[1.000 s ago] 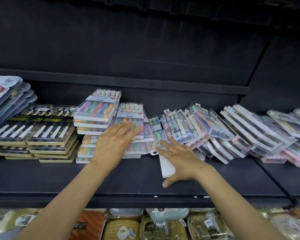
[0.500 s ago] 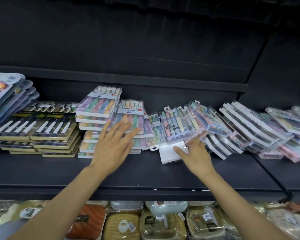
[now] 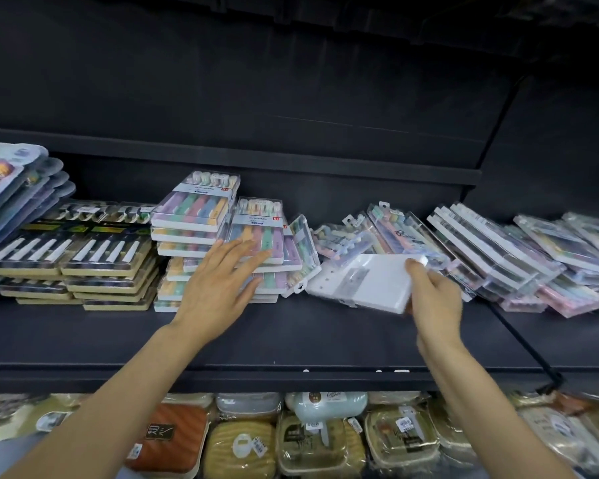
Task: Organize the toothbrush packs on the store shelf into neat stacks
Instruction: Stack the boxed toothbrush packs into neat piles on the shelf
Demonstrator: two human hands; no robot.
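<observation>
My right hand (image 3: 434, 293) grips a toothbrush pack (image 3: 363, 281) by its right end, white back side up, lifted slightly off the dark shelf (image 3: 291, 335). My left hand (image 3: 220, 283) lies flat with straight fingers against the front of the pastel toothbrush stack (image 3: 256, 248). A taller stack of the same pastel packs (image 3: 194, 216) stands just left of it. Loose pastel packs (image 3: 391, 231) lean in a slanted row behind the held pack.
Black and gold packs (image 3: 70, 261) are stacked at the left, with blister cards (image 3: 14, 188) leaning beyond them. Clear packs (image 3: 505, 250) slump in a heap at the right, past a shelf divider (image 3: 526, 344). Packaged goods (image 3: 312, 440) fill the shelf below.
My right hand took hold of the white-backed pack that lay on the shelf and lifted it, turning it sideways. My left hand stayed on the pastel stack.
</observation>
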